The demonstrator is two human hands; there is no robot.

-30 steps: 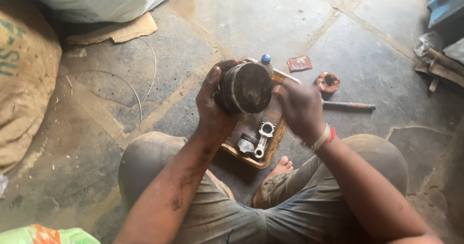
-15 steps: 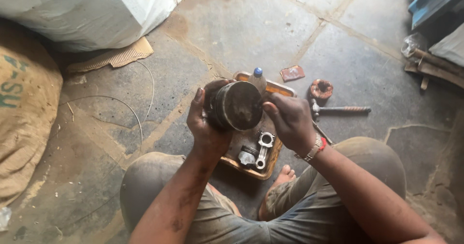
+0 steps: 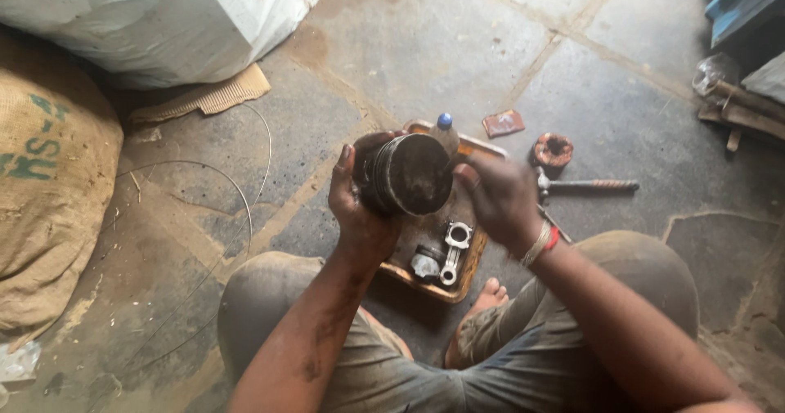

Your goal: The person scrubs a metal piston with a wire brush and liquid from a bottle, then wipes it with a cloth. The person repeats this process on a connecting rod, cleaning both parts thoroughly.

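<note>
A tray (image 3: 468, 259) with metal parts sat below (mid-frame). The left hand (image 3: 358, 204) gripped a dirty piston (image 3: 406, 174); the right hand (image 3: 500, 196) touched its edge, fingers curled.

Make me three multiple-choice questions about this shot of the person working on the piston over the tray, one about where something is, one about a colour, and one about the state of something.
1. Where does the connecting rod lie?
A. In the orange tray, below the hands
B. On the burlap sack
C. On the cardboard scrap

2. What colour is the cap of the small bottle behind the piston?
A. Red
B. Blue
C. Green

3. How is the piston held?
A. It rests on the stone floor, untouched
B. It stands upright in the tray
C. It is lifted clear above the tray, on its side, gripped by the left hand

Answers:
1. A, the rod lies inside the tray beside a smaller metal part.
2. B, a blue cap shows just above the piston's edge.
3. C, the left hand wraps the skirt while the right hand is at the crown's rim.
</note>
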